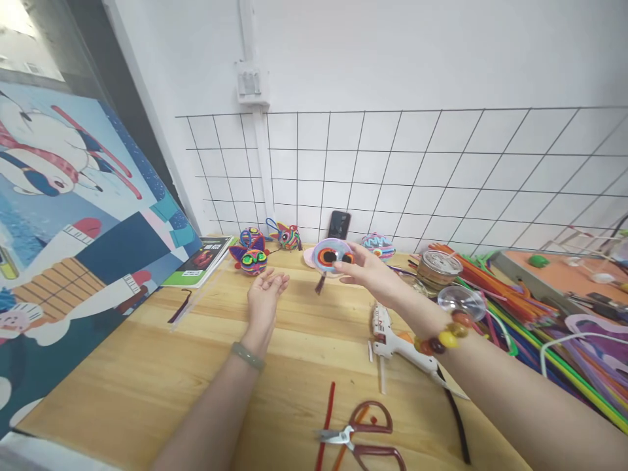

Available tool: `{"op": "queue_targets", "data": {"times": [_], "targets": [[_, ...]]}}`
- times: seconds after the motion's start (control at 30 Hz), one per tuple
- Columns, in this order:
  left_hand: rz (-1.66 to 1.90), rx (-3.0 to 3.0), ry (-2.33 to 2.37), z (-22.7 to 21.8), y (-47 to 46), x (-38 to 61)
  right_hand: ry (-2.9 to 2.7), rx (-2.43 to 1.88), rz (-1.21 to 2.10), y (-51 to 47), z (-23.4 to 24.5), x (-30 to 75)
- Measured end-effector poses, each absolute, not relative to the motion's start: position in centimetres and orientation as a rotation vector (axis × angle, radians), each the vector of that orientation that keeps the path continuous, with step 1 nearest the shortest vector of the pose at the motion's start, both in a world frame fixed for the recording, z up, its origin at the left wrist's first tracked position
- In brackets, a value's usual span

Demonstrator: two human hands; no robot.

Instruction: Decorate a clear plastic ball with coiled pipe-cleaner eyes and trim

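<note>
My right hand (367,269) reaches forward over the wooden table (147,366) and pinches the edge of a round pipe-cleaner craft face (328,255) with orange eyes, holding it a little above the tabletop. A beaded bracelet (441,337) circles that wrist. My left hand (265,297) lies palm up on the table with its fingers loosely spread and nothing in it. It wears a green bangle (248,356). Just beyond it stands a purple and green craft head (251,256).
Two more colourful craft pieces (288,235) (379,246) and a phone (339,224) stand by the wire grid at the back. A white glue gun (392,340), red scissors (366,435), a clear dome (461,301) and several pipe cleaners (540,327) lie to the right. A book (201,260) and a painted board (73,248) are on the left.
</note>
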State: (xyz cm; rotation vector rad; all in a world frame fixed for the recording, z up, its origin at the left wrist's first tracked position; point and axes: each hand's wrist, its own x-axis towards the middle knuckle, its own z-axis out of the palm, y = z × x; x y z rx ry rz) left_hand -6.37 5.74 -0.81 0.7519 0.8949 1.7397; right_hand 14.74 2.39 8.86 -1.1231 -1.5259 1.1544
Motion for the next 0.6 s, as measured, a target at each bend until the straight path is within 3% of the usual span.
{"op": "queue_targets", "data": {"times": [0.37,0.6], "targets": [[1.657,0.727,0.971,-1.8,6.3,-6.8,-1.697,-1.268,1.158,2.6,0.2,11.2],[1.588,0.759,1.035,-2.1,6.3,-6.7,-1.772,-1.284,1.027,2.4,0.1,12.0]]}}
